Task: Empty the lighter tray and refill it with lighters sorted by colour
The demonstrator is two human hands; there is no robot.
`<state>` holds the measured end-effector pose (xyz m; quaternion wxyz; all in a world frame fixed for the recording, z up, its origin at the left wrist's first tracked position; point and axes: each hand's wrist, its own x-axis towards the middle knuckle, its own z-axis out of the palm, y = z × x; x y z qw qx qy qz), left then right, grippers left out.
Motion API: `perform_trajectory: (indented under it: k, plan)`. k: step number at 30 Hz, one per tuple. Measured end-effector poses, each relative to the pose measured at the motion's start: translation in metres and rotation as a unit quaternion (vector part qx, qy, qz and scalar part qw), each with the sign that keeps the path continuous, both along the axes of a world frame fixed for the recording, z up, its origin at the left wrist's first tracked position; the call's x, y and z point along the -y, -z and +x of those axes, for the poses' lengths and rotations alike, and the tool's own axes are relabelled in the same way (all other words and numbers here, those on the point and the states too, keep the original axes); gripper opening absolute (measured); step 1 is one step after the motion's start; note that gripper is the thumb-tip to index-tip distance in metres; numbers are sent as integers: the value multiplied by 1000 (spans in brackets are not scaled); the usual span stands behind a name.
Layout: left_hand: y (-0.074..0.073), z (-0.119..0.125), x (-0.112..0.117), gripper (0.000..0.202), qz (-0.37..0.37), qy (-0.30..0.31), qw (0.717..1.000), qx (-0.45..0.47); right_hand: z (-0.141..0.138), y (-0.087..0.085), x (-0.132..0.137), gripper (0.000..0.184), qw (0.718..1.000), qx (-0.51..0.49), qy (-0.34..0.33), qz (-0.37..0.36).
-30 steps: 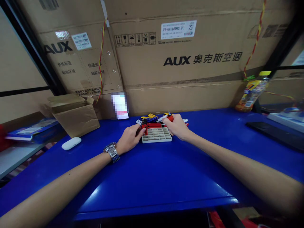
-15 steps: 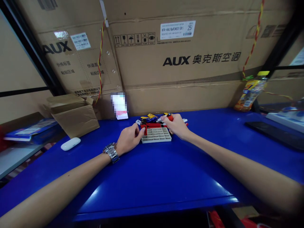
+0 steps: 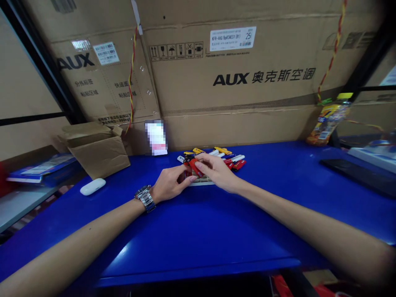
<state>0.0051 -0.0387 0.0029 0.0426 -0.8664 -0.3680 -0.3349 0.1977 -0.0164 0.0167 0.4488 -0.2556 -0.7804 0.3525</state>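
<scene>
On the blue table (image 3: 198, 231) my right hand (image 3: 215, 171) pinches a small red lighter (image 3: 194, 166) between thumb and fingers, holding it over the grey compartment tray (image 3: 201, 181), which it mostly hides. My left hand (image 3: 168, 183), with a metal wristwatch (image 3: 145, 198), rests curled against the tray's left end, its fingers touching the tray. A loose heap of red, yellow, blue and white lighters (image 3: 227, 159) lies just behind the tray.
Large cardboard cartons (image 3: 232, 82) wall off the back. An open small cardboard box (image 3: 95, 148) and a white oval case (image 3: 93, 186) sit at the left, a snack jar (image 3: 328, 119) and a dark flat device (image 3: 355, 173) at the right.
My right hand has come left from the heap of lighters with a red lighter and now covers the tray. My left hand has stayed at the tray's left end.
</scene>
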Motion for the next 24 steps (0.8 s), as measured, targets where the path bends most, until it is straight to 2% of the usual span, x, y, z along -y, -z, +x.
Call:
perform_trajectory:
  k: [4,15,20,24]
  plan:
    - [3,-2,-2,32,31,-4,999,9,-3,4,0,21,1000,-8,-23,-12]
    - [4,-2,-3,20,28,-61,998,2,1,3,-3,28,999,15,24,23]
    - [5,-3,-6,18,10,-134,990,-47,9,4,-9,25,991,95,79,59]
    - [4,-1,-6,16,-33,-169,981,-89,15,9,-17,23,963,202,114,140]
